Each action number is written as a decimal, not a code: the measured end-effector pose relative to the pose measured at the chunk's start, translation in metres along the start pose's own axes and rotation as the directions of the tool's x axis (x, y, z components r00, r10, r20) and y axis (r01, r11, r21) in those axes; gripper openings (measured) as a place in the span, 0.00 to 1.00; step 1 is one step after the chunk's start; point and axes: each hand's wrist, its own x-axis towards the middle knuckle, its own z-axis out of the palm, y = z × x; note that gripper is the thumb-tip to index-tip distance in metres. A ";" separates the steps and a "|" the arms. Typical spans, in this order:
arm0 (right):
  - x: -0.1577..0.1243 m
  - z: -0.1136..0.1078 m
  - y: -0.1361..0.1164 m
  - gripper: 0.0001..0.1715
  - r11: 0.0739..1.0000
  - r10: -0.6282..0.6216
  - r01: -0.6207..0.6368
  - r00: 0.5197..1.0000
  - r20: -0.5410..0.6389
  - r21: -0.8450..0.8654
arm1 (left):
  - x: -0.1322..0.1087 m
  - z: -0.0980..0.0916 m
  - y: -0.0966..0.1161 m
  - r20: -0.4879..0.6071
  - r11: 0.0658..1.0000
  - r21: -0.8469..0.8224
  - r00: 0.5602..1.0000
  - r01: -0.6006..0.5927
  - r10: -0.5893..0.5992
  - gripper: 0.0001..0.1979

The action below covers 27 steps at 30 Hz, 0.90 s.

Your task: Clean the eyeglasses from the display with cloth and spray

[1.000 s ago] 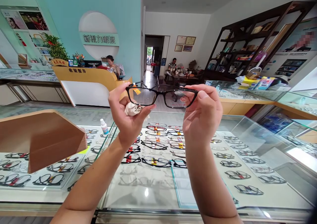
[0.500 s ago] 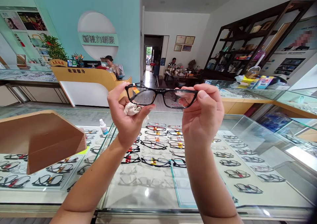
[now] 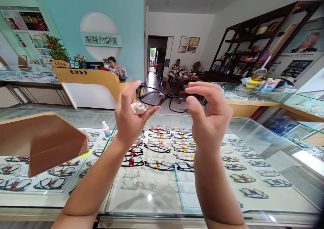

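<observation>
A pair of black-framed eyeglasses (image 3: 167,96) is held up over the glass display counter, its right side tilted lower. My left hand (image 3: 128,119) grips the frame at its left end with the fingertips. A crumpled pale cloth (image 3: 139,108) is tucked in the same hand, against the palm. My right hand (image 3: 211,119) is raised beside the right lens, thumb and fingers apart, and it partly hides that end of the glasses. No firm hold by the right hand shows; whether it touches the frame I cannot tell.
Below lies the glass counter (image 3: 131,202) with rows of eyeglasses (image 3: 157,164) inside. A small white spray bottle (image 3: 106,130) and a brown box-like object (image 3: 58,141) stand at left. One person (image 3: 115,68) is at the yellow cash desk (image 3: 101,78); another person (image 3: 176,65) sits farther back.
My right hand has let go of the right end of the frame and opened, shifting slightly right. The glasses have tilted down on that side; my left hand has moved slightly right.
</observation>
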 end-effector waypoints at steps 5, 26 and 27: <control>0.001 -0.003 -0.007 0.05 0.981 0.046 -0.001 0.972 0.229 -0.196 | 0.003 -0.005 0.006 0.074 0.999 0.029 0.997 -0.028 0.026 0.43; 0.013 -0.013 0.013 0.11 0.816 0.353 -0.554 0.706 0.615 0.167 | 0.012 -0.017 0.018 0.337 0.873 -0.367 0.921 0.320 -0.196 0.43; 0.013 -0.013 0.014 0.11 0.824 0.343 -0.541 0.714 0.611 0.168 | 0.011 -0.017 0.018 0.345 0.877 -0.351 0.916 0.328 -0.205 0.43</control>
